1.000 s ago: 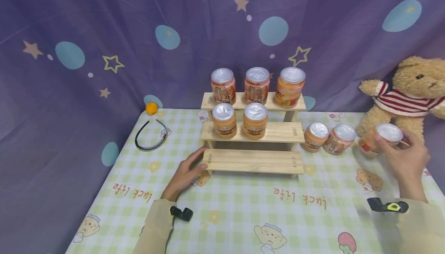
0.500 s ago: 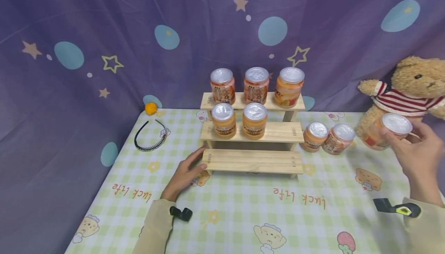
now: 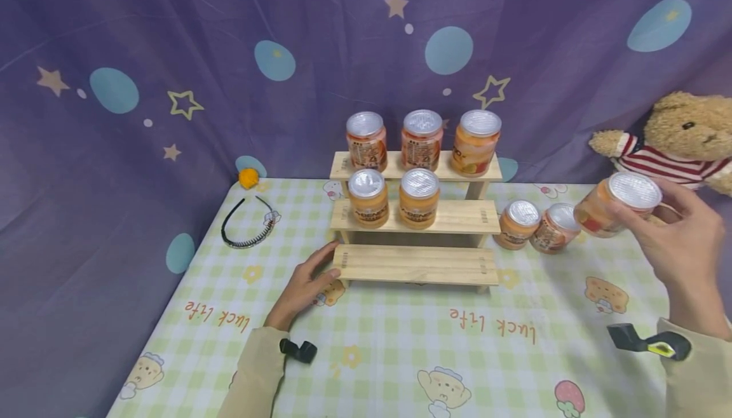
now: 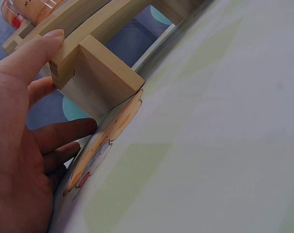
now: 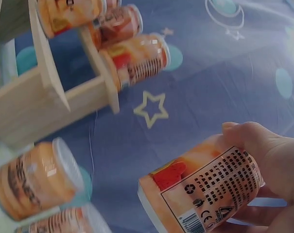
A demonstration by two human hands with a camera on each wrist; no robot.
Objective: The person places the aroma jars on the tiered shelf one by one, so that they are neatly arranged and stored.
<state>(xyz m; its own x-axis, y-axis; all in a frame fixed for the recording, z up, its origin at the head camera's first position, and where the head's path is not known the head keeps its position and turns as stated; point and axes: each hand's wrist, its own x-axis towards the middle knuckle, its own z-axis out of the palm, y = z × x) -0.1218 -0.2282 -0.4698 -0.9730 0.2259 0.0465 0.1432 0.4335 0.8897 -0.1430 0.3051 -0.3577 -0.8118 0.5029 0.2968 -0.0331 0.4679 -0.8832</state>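
My right hand (image 3: 689, 240) holds a jar of orange fruit (image 3: 614, 205) with a silver lid, tilted and raised above the table at the right. In the right wrist view the thumb and fingers wrap the held jar's (image 5: 200, 187) lidded end, its printed label showing. At the left end of a three-step wooden display stand (image 3: 417, 264), my left hand (image 3: 305, 284) grips the lowest board. The left wrist view has the thumb on the board (image 4: 64, 60) and the index finger at its end, other fingers loosely extended. Several similar jars (image 3: 420, 199) stand on the upper two steps.
Two more jars (image 3: 517, 224) stand on the checked tablecloth (image 3: 400, 335) just right of the stand. A teddy bear (image 3: 675, 138) sits at the back right. A black headband (image 3: 246, 243) and a yellow pompom (image 3: 248, 178) lie at the left. Behind hangs a purple curtain (image 3: 343, 24).
The right hand has lifted its jar off the table, first moving right, then back leftward and higher. The left hand stays at the stand's lowest board.
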